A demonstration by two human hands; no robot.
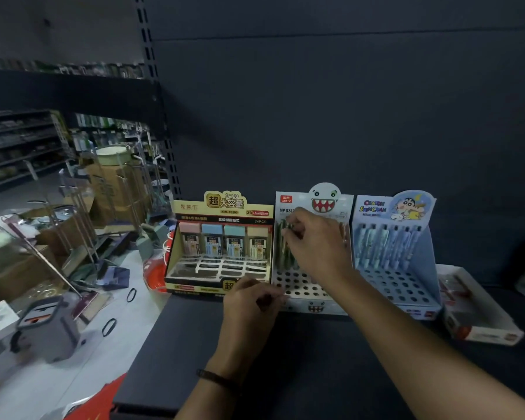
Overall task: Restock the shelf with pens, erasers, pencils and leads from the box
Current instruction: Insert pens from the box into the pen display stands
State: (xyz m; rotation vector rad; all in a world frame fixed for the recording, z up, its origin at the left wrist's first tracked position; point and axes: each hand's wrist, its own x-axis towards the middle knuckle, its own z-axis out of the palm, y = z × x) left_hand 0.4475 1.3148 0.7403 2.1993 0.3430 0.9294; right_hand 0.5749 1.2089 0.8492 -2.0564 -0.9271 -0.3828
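Three display boxes stand on the dark shelf [285,359]. The yellow lead box [222,247] on the left holds a back row of pastel lead cases. In the middle is the white monster-face pen display [311,283] with a holed tray and several green pens [282,247] at its back left. My right hand [315,241] reaches over it, fingers pinched on a green pen top. My left hand [250,301] rests at the display's front left corner, curled around thin dark pens. The blue cartoon pen display [397,253] stands on the right.
A flat white and red box [479,310] lies on the shelf at the far right. To the left, the floor is cluttered with cartons [115,183], a grey bin [47,328], rubber bands and an orange bag [153,274]. A slotted shelf upright [155,101] rises behind the lead box.
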